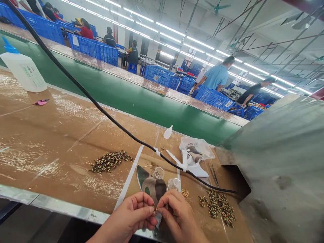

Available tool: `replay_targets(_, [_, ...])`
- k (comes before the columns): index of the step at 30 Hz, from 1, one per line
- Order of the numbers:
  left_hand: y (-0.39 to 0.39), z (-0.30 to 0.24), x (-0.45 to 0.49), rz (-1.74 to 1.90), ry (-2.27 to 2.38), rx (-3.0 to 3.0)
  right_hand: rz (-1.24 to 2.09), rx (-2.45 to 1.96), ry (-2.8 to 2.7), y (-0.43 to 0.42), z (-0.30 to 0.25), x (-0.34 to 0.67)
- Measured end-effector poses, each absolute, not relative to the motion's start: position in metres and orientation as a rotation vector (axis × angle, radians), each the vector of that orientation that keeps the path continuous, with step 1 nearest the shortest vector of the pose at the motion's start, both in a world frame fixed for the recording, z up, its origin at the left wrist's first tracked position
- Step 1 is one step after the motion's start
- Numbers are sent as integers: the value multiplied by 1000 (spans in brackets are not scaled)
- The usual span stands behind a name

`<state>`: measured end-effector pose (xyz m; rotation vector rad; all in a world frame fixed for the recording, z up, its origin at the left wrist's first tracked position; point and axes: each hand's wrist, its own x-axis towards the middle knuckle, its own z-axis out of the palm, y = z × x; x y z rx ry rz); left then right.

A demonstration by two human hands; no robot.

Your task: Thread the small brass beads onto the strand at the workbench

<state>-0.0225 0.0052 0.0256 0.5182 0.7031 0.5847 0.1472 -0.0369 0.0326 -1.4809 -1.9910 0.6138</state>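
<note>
Between thumb and forefinger, my left hand [133,216] pinches a small dark, yellow and red patterned piece [154,208]. My right hand [179,216] is closed in a pinch against the piece's right side; whatever its fingertips hold is too small to make out. Under both hands lies a camouflage cloth [149,185]. Two small clear cups [158,172] stand on and beside the cloth. Close to my right hand sits a little heap of gold-coloured beads [185,193]. Similar patterned pieces form a left pile [111,162] and a right pile [221,207].
A black cable [101,108] crosses over the cardboard-covered table. Behind it runs a green conveyor belt [141,98]. A white bottle [24,71], a plastic tray [210,150], a small dropper bottle [168,132] and tweezers [214,174] are around. A metal panel [283,162] bounds the right side.
</note>
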Motion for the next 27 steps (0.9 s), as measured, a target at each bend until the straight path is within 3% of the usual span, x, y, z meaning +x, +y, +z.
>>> replay_targets(17, [5,26,-22,588,724,545,365,-1409,-2115,-39,35,144])
replay_targets(27, [4,24,-23,592,747,510,556,-1487,-2010,-43,26,140])
